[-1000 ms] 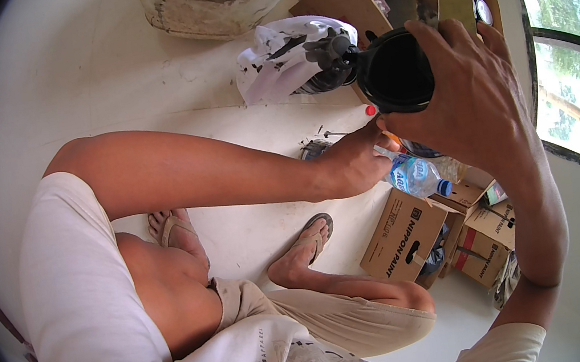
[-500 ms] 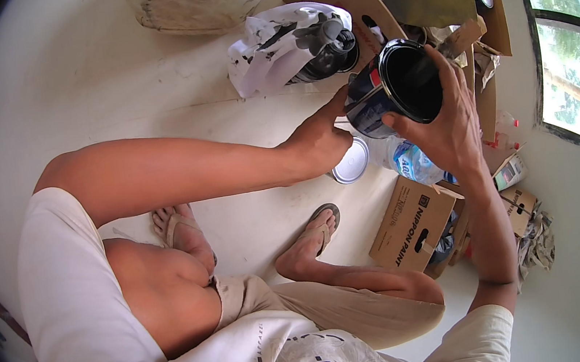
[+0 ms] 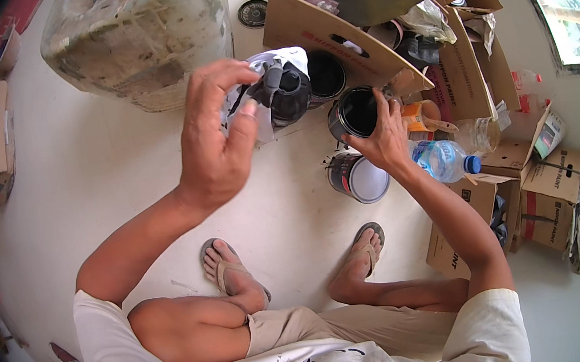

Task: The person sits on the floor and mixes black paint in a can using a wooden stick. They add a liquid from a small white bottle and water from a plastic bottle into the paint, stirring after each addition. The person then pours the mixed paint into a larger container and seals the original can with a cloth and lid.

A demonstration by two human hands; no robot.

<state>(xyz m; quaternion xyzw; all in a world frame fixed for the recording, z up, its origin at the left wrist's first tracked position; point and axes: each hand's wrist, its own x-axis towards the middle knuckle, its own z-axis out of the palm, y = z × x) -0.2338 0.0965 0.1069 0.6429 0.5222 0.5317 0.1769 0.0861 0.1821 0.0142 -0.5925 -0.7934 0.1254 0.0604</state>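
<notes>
My right hand grips the rim of an open, dark paint can, which stands upright with its black inside showing. Just past those fingertips shows a flat brown piece; whether the hand touches it I cannot tell. My left hand is raised with fingers and thumb curved apart, and nothing is in it. Beyond its fingertips is a black, paint-stained thing with a grey stubby spout, partly wrapped in stained white cloth. Nearer me than the open can stands another can with a pale lid.
Another dark can stands beside the cloth. Cardboard boxes line the right, near a plastic water bottle and an orange container with a brush. A large stained, translucent container stands far left; a dark round lid lies beside it.
The open can has gone from tilted in both hands to upright and lower in my right hand. My left hand has let go and moved left, toward the cloth-wrapped thing. The view has shifted.
</notes>
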